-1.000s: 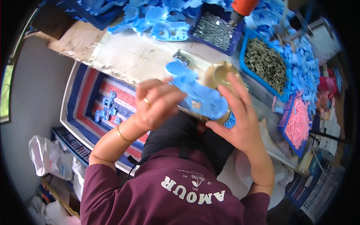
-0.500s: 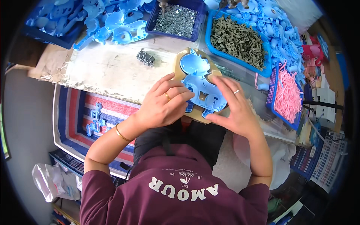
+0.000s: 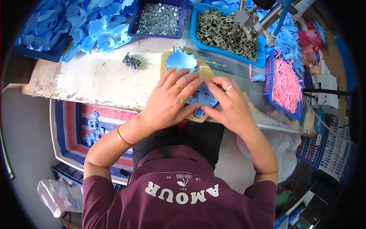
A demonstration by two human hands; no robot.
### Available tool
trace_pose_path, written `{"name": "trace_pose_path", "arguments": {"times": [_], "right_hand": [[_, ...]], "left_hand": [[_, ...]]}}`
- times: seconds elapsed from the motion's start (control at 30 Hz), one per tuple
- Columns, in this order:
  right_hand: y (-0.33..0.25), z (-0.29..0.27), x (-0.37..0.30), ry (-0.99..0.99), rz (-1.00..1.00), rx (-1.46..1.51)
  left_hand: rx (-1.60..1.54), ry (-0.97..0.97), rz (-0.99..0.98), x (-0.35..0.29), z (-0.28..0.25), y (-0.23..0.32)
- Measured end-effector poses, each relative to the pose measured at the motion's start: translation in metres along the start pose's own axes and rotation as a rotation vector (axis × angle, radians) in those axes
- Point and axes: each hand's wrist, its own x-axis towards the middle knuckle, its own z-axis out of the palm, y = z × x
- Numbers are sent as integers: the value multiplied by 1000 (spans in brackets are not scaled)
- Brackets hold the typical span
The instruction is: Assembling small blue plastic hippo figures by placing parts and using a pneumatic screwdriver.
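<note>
A blue plastic animal-shaped half shell (image 3: 181, 61) lies hollow side up in a tan shaped holder (image 3: 166, 57) at the table's front edge. My left hand (image 3: 170, 93) rests over the shell's middle, its fingers stretched out flat across it. On the shell's right side lies my right hand (image 3: 230, 101), thumb and forefinger apart and touching the shell near its lower part. The two hands' fingertips almost meet. Much of the shell's body is hidden under them, so I cannot make out any small part beneath.
Behind the holder stand a dark blue tray of small metal pieces (image 3: 131, 28) and a blue basket of olive clips (image 3: 263, 49). A basket of pink strips (image 3: 268, 82) is at right, blue shells (image 3: 110, 36) at back left. A metal machine arm (image 3: 263, 26) hangs at upper right.
My left hand has moved from the shell's left edge onto its middle. My right hand has come inward, closer to the left. The view has shifted, and the metal machine arm now shows more fully.
</note>
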Motion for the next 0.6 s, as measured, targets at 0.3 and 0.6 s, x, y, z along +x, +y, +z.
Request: {"name": "trace_pose_path", "arguments": {"times": [0.3, 0.6], "right_hand": [[38, -22, 26, -36, -19, 104], [103, -13, 92, 317, 185, -307]], "left_hand": [[102, -41, 19, -1, 5, -2], [109, -40, 10, -3, 7, 0]]}}
